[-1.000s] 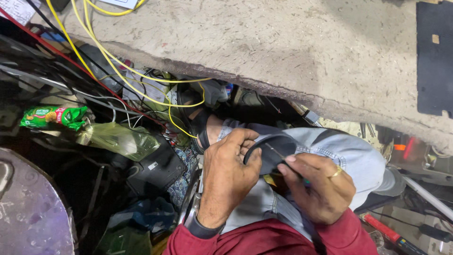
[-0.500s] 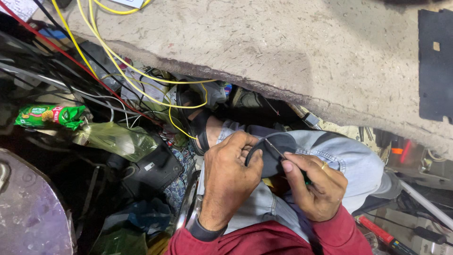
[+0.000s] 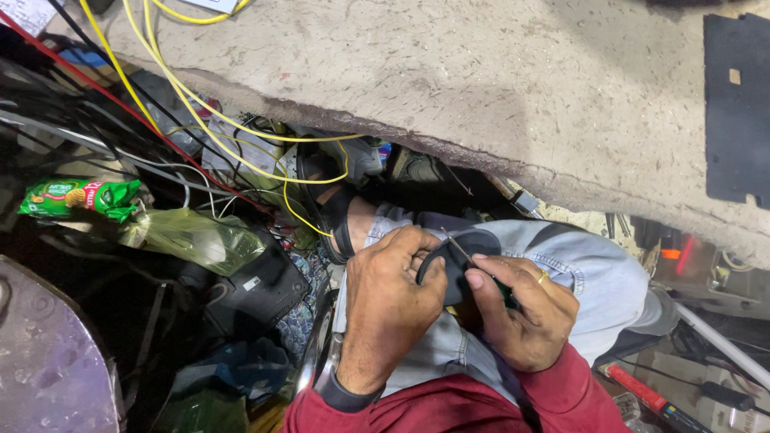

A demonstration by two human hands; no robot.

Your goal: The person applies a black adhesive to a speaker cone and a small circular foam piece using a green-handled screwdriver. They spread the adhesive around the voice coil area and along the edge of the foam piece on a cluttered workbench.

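Note:
My left hand (image 3: 391, 309) grips a small black rounded part (image 3: 453, 261) over my lap, fingers curled around its left side. My right hand (image 3: 521, 309), with a ring on one finger, pinches a thin metal-tipped tool (image 3: 460, 250) whose point rests on the black part. Both hands sit above my knee in light blue jeans (image 3: 585, 269). Red sleeves cover my forearms, and a dark watch band circles my left wrist (image 3: 345, 393).
A rough concrete slab (image 3: 481, 80) spans the top. Yellow wires (image 3: 233, 124) and red and black cables trail across the left. A green snack packet (image 3: 80, 198), a clear plastic bag (image 3: 192, 236) and a black box (image 3: 261, 289) lie left. Red-handled tools (image 3: 650, 397) lie lower right.
The tool tip has shifted up and left across the black part, and my left fingers have closed tighter round it. The view has moved slightly.

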